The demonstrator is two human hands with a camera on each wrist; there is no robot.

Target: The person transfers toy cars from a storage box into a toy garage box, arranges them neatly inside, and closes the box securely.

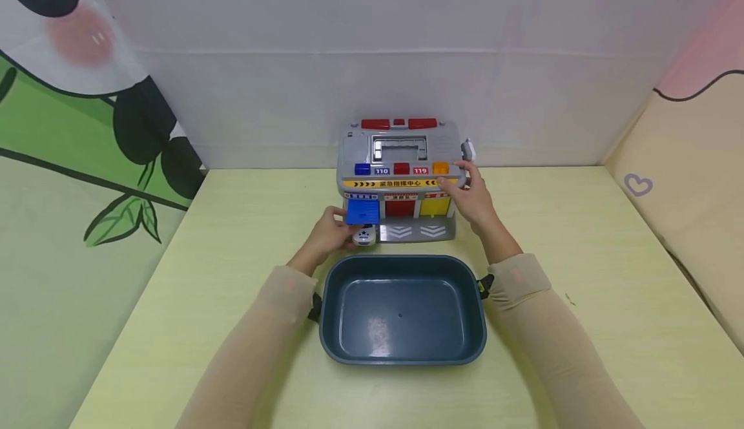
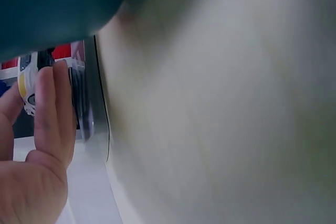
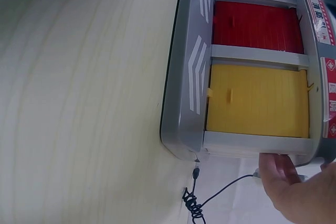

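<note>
A grey toy garage point(image 1: 401, 151) stands against the back wall, its blue door point(image 1: 363, 212) swung up and its red door point(image 3: 257, 27) and yellow door point(image 3: 257, 100) closed. Under the raised blue door is a small white toy police car point(image 1: 364, 236), partly on the garage's front ramp. My left hand point(image 1: 330, 234) pinches this car between thumb and fingers; the left wrist view shows its white and yellow side. With the thumb on the front top edge and the fingers round the side, my right hand point(image 1: 473, 199) grips the garage's right end.
A dark blue plastic basin point(image 1: 402, 358) sits in front of the garage, between my forearms. At the garage's right side, a coiled black cord point(image 3: 193, 203) hangs near a white and grey piece point(image 1: 467, 150). The pale wooden tabletop point(image 1: 581, 235) meets the wall behind.
</note>
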